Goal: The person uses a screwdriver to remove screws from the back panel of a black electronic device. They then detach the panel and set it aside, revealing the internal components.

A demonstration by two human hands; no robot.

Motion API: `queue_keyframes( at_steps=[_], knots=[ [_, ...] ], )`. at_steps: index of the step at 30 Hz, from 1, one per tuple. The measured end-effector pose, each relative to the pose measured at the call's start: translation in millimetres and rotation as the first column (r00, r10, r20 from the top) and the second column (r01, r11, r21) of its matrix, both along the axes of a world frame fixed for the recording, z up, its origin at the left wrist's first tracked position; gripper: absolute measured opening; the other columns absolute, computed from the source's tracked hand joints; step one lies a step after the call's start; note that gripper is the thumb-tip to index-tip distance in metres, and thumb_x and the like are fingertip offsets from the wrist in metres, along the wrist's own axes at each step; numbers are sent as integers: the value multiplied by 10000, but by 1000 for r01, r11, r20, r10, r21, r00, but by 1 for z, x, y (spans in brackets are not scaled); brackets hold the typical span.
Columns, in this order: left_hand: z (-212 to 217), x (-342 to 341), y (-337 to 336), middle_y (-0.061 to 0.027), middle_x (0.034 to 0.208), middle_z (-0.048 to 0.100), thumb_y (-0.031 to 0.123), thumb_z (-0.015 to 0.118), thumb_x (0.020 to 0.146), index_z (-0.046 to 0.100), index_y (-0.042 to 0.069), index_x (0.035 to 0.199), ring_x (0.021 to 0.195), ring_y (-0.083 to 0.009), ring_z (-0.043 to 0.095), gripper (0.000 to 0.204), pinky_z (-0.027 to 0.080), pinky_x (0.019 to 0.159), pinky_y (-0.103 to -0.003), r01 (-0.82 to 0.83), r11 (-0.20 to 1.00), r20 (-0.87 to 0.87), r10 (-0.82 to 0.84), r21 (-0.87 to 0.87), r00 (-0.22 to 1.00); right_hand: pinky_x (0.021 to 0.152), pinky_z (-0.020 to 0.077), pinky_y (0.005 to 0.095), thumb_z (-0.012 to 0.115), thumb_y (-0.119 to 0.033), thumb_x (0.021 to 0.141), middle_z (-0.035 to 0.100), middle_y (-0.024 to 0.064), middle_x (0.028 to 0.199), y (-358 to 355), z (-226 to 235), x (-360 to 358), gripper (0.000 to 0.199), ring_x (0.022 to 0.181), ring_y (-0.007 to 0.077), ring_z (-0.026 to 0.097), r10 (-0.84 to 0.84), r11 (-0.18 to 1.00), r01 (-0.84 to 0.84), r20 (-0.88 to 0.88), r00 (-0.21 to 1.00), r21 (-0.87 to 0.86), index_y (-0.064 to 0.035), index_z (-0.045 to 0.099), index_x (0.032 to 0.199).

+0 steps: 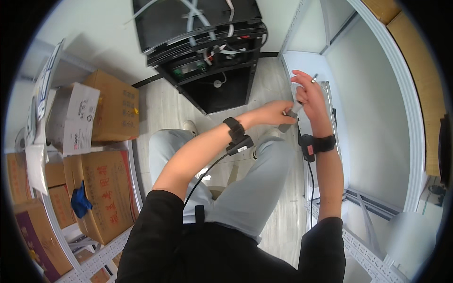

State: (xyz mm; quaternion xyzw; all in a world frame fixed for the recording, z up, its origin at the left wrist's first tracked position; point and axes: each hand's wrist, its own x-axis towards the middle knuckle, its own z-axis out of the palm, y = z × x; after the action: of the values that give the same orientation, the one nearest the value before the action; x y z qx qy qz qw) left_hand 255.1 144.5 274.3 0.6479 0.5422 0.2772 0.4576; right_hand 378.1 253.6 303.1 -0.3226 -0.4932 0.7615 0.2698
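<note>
Gripping a small grey tool in my left hand, fingers curled around it, beside the white shelf frame. My right hand pinches a thin metal piece, just above the tool.

Brown cartons shelved left; white box, seemingly labelled, above
</note>
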Motion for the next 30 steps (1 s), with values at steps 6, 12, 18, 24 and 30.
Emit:
queue_keyframes(
  at_steps=[6,12,18,24,30],
  knots=[
    [18,-55,-101,6,754,539,183,625,815,530,45,862,694,-65,512,174,455,593,-227,-192,949,378,278,-248,883,808,405,299,538,-308,875,531,53,1087,-98,-4,-47,445,982,134,485,189,981,-191,55,980,34,-52,444,1226],
    [12,-90,-164,-17,813,577,212,620,826,554,36,911,751,-82,563,206,480,657,-245,-305,862,441,476,-405,761,776,448,328,573,-353,853,512,45,1123,-193,-12,-59,566,993,153,514,429,903,-419,141,892,-94,-82,348,1297],
    [12,-92,-187,-16,820,599,271,544,874,579,28,943,808,-79,546,255,439,668,-228,-251,886,411,411,-390,814,549,447,252,626,-193,796,581,48,951,-232,-31,-59,526,679,117,578,321,944,-328,155,934,21,-55,384,1243],
    [-18,-117,-195,-20,862,592,242,595,827,531,-12,1113,800,-94,549,389,446,673,-252,-422,864,167,475,-274,864,541,416,219,586,-165,776,594,50,840,-201,-55,-30,304,611,89,527,102,992,-111,143,984,53,-37,517,1043],
    [-60,-204,-181,-84,888,580,191,660,748,436,-63,1185,793,-156,560,553,455,672,-263,-808,537,221,842,-243,492,602,434,223,594,-210,832,608,93,889,-131,-61,-36,212,703,120,574,-207,975,206,4,978,-82,-64,510,960]
  ],
)
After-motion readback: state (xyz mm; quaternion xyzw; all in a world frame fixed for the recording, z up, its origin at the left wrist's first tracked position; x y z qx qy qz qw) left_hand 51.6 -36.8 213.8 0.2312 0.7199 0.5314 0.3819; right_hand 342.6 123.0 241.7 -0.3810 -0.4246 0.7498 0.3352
